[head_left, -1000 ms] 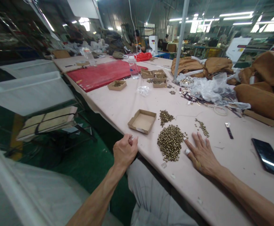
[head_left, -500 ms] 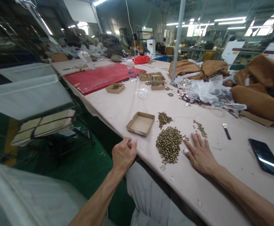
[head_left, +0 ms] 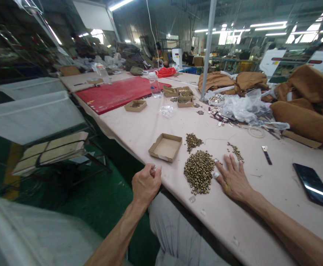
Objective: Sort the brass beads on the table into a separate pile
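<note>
My right hand (head_left: 234,181) lies flat with its fingers spread, its thumb side against the right edge of a large pile of small bronze-coloured metal studs (head_left: 199,171). White wrapping covers the thumb tip. A smaller heap of studs (head_left: 193,141) sits behind that pile, and a loose strip of studs (head_left: 237,152) lies beyond my right fingertips. At the table's near edge my left hand (head_left: 146,183) is closed, fingers curled in; whatever they hold, if anything, is hidden. Just beyond it stands an empty shallow cardboard box (head_left: 165,147).
A black phone (head_left: 315,186) and a small dark tool (head_left: 267,155) lie on the right. Further back are small cardboard boxes (head_left: 135,106) of parts, a water bottle (head_left: 154,85), a red sheet (head_left: 117,94), plastic bags (head_left: 247,107) and brown fabric pieces (head_left: 302,120). A metal post (head_left: 208,51) rises behind.
My right hand has shifted slightly left, closer against the large pile of studs. The left hand stays closed at the table's edge. The view has tilted a little.
</note>
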`<move>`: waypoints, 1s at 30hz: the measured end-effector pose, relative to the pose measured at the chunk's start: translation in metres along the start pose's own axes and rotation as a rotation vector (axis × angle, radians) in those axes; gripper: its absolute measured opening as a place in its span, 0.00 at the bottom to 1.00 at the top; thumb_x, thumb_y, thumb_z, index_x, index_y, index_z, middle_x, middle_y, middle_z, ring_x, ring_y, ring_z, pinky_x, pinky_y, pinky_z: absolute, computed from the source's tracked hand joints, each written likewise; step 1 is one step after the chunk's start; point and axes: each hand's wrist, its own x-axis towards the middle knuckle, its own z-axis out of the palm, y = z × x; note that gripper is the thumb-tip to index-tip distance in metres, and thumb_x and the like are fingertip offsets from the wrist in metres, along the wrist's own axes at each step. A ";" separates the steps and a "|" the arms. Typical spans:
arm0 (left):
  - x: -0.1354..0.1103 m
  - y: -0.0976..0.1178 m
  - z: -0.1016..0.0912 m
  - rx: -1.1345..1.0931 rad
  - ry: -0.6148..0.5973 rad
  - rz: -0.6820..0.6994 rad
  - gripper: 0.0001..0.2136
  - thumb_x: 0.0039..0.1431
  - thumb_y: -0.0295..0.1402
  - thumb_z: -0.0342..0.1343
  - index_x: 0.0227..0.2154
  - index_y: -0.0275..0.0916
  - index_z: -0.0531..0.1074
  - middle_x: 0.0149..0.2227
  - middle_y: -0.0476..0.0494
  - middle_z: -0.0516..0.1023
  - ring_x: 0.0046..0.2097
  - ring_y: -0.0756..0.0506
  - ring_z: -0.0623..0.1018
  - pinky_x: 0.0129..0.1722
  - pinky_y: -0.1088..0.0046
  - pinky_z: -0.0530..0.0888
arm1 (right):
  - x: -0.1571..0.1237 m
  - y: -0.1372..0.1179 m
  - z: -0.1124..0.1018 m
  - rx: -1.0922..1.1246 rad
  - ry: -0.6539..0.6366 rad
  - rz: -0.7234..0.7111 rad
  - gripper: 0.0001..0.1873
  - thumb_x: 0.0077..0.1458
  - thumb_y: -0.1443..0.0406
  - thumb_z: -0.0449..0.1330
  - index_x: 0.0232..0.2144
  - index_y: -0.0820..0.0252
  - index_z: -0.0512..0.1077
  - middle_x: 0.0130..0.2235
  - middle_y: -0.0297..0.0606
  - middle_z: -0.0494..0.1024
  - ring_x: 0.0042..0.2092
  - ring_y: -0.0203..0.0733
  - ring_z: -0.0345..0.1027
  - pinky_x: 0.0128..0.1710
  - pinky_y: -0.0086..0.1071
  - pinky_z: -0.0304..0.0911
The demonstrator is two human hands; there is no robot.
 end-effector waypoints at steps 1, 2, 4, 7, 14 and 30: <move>0.000 0.000 0.000 0.001 0.000 -0.001 0.14 0.62 0.46 0.53 0.39 0.40 0.75 0.28 0.46 0.81 0.31 0.44 0.80 0.33 0.73 0.71 | 0.001 -0.001 0.000 0.000 -0.003 0.003 0.33 0.67 0.50 0.42 0.70 0.50 0.53 0.74 0.46 0.36 0.73 0.63 0.21 0.66 0.66 0.29; 0.000 0.001 -0.001 0.000 0.000 -0.001 0.14 0.62 0.45 0.53 0.39 0.40 0.75 0.28 0.46 0.81 0.31 0.44 0.80 0.33 0.73 0.71 | 0.003 -0.001 0.000 0.001 -0.009 0.005 0.33 0.67 0.50 0.42 0.70 0.50 0.52 0.74 0.46 0.35 0.73 0.63 0.21 0.66 0.66 0.29; 0.000 0.003 -0.002 -0.004 -0.001 -0.002 0.14 0.62 0.45 0.53 0.38 0.40 0.75 0.28 0.46 0.80 0.31 0.45 0.80 0.33 0.73 0.71 | 0.005 -0.002 -0.001 0.004 -0.025 0.012 0.33 0.67 0.49 0.41 0.71 0.50 0.51 0.74 0.45 0.35 0.73 0.63 0.21 0.66 0.66 0.29; 0.001 0.004 -0.003 -0.006 -0.002 -0.004 0.14 0.62 0.45 0.54 0.38 0.40 0.75 0.27 0.46 0.80 0.31 0.45 0.80 0.32 0.73 0.70 | 0.007 -0.002 0.000 0.010 -0.039 0.024 0.34 0.67 0.49 0.41 0.71 0.49 0.49 0.74 0.45 0.34 0.73 0.63 0.21 0.66 0.66 0.29; 0.000 0.003 -0.005 -0.001 -0.009 -0.002 0.13 0.61 0.45 0.53 0.38 0.40 0.75 0.27 0.46 0.80 0.31 0.45 0.80 0.32 0.73 0.70 | 0.010 0.005 0.004 -0.020 -0.029 0.074 0.35 0.67 0.48 0.41 0.71 0.49 0.48 0.74 0.45 0.33 0.73 0.63 0.20 0.66 0.65 0.26; -0.001 0.004 -0.005 -0.005 -0.025 -0.002 0.13 0.62 0.45 0.53 0.38 0.41 0.74 0.27 0.46 0.80 0.32 0.44 0.80 0.34 0.73 0.71 | 0.019 0.015 -0.001 -0.046 0.044 -0.022 0.31 0.67 0.50 0.44 0.70 0.44 0.53 0.74 0.43 0.35 0.73 0.63 0.22 0.65 0.67 0.28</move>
